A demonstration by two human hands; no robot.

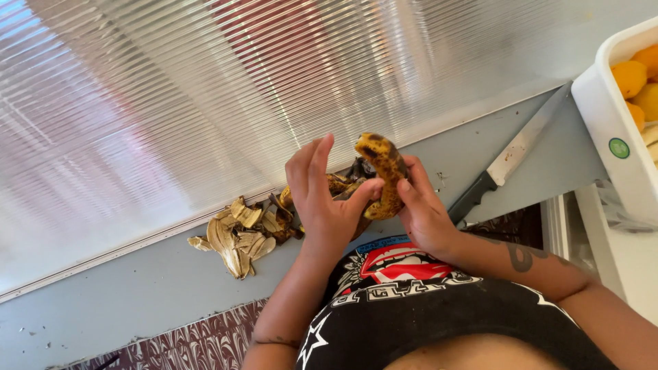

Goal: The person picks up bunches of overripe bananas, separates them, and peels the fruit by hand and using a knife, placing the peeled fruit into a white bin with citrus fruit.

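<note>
Lower part of the spotted banana (381,171) is hidden behind the fingers of the left hand (322,199) and right hand (421,209). White tub (606,116) of orange fruit is cut off by the right edge; contents only partly seen. Knife (504,168) handle end is hidden behind the right hand. Small specks on the grey worktop (137,294) are too small to identify.

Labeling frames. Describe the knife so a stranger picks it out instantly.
Follow the grey ledge below the ribbed translucent panel toward the white tub of orange fruit. The knife lies there, right of both hands: long pale blade, black handle, the only tool.
</note>
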